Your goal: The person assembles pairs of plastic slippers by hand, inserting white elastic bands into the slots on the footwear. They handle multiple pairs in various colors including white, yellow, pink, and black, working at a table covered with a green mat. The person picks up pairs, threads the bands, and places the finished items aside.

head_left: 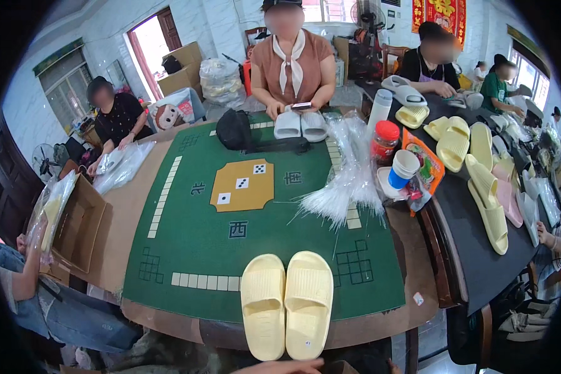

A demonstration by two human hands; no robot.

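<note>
A pair of pale yellow slide slippers (287,299) lies side by side at the near edge of the green mat (187,249), soles down, toes pointing away from me. Just below their heels, my left hand (283,366) reaches in from the lower edge, its visible fingers stretched out to the right. It seems to hold nothing, though most of it is cut off by the frame. A sliver of skin (393,368) at the lower edge, farther right, may be my right hand; its fingers do not show.
Clear plastic bags (346,168) lie right of the mat's centre, beside a red-lidded jar (385,142) and paper cups (404,168). Across the table a person handles grey slippers (300,126) near a black bag (234,129). More slippers (487,206) cover the dark right-hand table. A cardboard box (81,227) stands left.
</note>
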